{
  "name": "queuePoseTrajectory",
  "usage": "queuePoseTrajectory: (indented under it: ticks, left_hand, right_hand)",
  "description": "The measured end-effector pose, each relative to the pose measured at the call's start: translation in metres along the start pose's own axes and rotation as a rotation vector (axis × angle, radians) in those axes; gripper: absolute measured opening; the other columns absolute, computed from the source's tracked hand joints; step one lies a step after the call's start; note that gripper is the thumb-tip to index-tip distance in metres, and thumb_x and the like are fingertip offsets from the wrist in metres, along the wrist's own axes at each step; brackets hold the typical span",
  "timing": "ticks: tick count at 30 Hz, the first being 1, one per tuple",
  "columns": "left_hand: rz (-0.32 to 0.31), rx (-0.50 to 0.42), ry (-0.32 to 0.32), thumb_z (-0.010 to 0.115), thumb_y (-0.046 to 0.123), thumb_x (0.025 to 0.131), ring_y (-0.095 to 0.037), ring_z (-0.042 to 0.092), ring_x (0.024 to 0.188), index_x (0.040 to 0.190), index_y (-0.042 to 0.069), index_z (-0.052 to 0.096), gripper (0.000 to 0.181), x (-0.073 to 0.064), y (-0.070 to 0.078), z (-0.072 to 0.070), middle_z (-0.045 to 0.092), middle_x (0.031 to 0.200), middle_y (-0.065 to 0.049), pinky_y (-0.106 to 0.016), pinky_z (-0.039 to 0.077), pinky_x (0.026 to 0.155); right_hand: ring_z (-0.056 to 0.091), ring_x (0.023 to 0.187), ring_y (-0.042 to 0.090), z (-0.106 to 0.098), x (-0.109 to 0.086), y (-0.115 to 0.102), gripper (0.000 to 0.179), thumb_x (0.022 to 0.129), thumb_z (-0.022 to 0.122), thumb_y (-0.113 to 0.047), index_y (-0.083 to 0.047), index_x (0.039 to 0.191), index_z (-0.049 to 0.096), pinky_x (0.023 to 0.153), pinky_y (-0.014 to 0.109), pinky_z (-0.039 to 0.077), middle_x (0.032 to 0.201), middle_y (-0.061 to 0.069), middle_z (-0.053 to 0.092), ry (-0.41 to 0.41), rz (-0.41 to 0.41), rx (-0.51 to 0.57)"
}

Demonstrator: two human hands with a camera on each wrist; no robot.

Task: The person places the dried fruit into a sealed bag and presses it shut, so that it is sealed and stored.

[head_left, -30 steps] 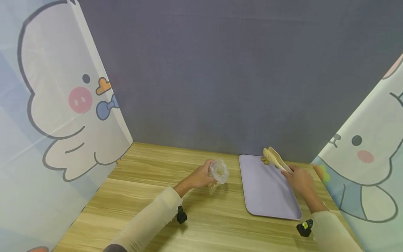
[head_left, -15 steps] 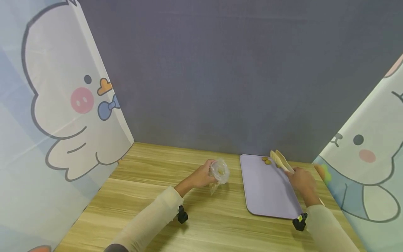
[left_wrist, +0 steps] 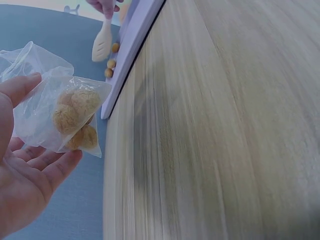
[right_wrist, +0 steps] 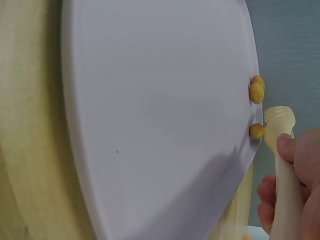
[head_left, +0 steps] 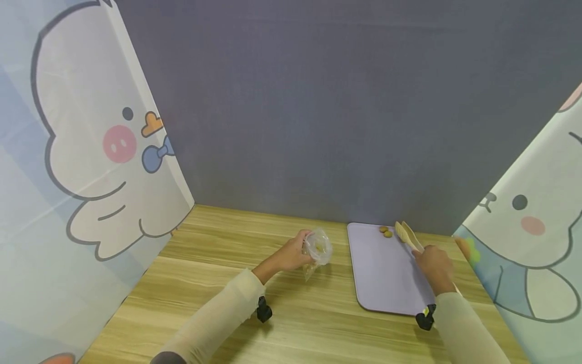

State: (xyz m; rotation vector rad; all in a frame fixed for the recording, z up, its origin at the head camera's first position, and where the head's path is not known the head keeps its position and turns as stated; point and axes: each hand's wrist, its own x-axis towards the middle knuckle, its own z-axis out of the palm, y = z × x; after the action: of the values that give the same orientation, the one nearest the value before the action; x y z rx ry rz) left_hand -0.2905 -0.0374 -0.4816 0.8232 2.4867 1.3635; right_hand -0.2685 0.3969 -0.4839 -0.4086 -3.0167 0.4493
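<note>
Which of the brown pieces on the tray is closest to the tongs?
The lone piece, right beside the head of the tongs; the other two pieces sit close together, farther off.

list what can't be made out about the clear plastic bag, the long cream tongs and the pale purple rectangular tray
Number of lumpy brown balls in the bag: left wrist view, they overlap.
Mid-handle of the tongs: head view, covered by the right hand.
Brown ball nearest the tongs: head view, apparently hidden behind their tips.
Parts of the tray: right wrist view, cut off by top and bottom edges.
</note>
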Motion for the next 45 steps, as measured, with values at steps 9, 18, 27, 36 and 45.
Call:
queuePoseTrajectory:
  ticks: [9, 18, 27, 36, 45]
  left_hand:
    - [-0.013, -0.007, -0.001, 0.073, 0.013, 0.085, -0.031, 0.060, 0.123, 0.153, 0.004, 0.031, 0.081, -0.0001, -0.0017, 0.0002, 0.058, 0.136, -0.020, -0.045, 0.053, 0.099]
    - [-0.010, -0.018, -0.007, 0.072, 0.014, 0.086, -0.031, 0.060, 0.123, 0.153, 0.004, 0.031, 0.079, -0.0004, -0.0002, 0.0002, 0.058, 0.136, -0.019, -0.044, 0.053, 0.098]
    - [-0.003, -0.023, -0.009, 0.072, 0.016, 0.087, -0.030, 0.061, 0.122, 0.152, 0.004, 0.031, 0.078, 0.0000, -0.0009, 0.0009, 0.058, 0.134, -0.019, -0.044, 0.054, 0.097]
    - [-0.011, -0.008, -0.003, 0.072, 0.015, 0.086, -0.029, 0.060, 0.122, 0.153, 0.004, 0.031, 0.079, 0.0015, -0.0037, 0.0015, 0.058, 0.135, -0.019, -0.043, 0.053, 0.097]
    - [-0.003, -0.005, -0.005, 0.072, 0.014, 0.086, -0.031, 0.060, 0.123, 0.152, 0.004, 0.032, 0.078, 0.0005, -0.0028, 0.0015, 0.058, 0.136, -0.020, -0.044, 0.053, 0.098]
  right_hand:
    - [0.061, 0.073, 0.044, 0.0007, -0.0020, 0.0020, 0.050, 0.100, 0.050, -0.034, 0.014, 0.090, 0.061, 0.058, 0.051, 0.048, 0.084, 0.034, 0.062, -0.023, 0.017, -0.006]
    - [0.062, 0.073, 0.043, 0.0022, -0.0030, 0.0015, 0.050, 0.100, 0.050, -0.034, 0.014, 0.094, 0.061, 0.057, 0.049, 0.048, 0.087, 0.035, 0.064, -0.024, 0.020, -0.015]
    - [0.060, 0.071, 0.038, 0.0048, -0.0025, 0.0015, 0.052, 0.100, 0.051, -0.035, 0.016, 0.102, 0.062, 0.057, 0.047, 0.047, 0.088, 0.034, 0.064, -0.045, 0.037, -0.023]
    - [0.060, 0.071, 0.039, 0.0057, -0.0033, 0.0050, 0.051, 0.100, 0.050, -0.034, 0.015, 0.101, 0.062, 0.056, 0.047, 0.047, 0.088, 0.034, 0.064, -0.027, 0.023, -0.026]
    - [0.061, 0.076, 0.043, 0.0046, -0.0073, 0.0064, 0.051, 0.099, 0.050, -0.034, 0.015, 0.108, 0.062, 0.060, 0.051, 0.048, 0.095, 0.036, 0.065, -0.004, -0.002, 0.002]
